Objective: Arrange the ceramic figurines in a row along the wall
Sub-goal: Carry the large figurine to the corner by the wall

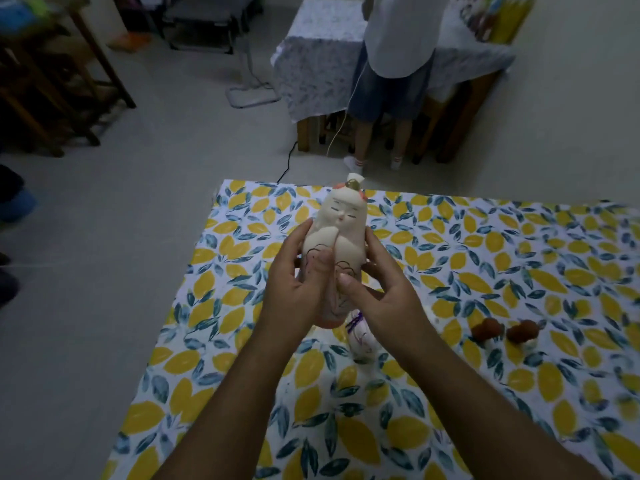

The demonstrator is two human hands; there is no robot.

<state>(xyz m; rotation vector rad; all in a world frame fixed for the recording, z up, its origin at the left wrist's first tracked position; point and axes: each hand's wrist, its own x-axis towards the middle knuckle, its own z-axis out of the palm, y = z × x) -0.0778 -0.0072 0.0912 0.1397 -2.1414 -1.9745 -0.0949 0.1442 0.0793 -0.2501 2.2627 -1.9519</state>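
Note:
A tall white ceramic figurine (pixel 341 226) with a painted face and a small topknot is held up above the table with both hands. My left hand (pixel 294 289) wraps its left side and my right hand (pixel 384 289) its right side, thumbs on its front. Below my hands a smaller white figurine (pixel 360 336) with purple markings stands on the table, partly hidden by my right wrist. Two small brown-capped mushroom figurines (pixel 488 332) (pixel 523 334) lie to the right on the cloth.
The table wears a yellow lemon-print cloth (pixel 485 258); its left edge and far edge drop to the grey floor. Beyond stands a person (pixel 391 74) at another cloth-covered table (pixel 318 53). Dark wooden furniture (pixel 52 81) is at far left.

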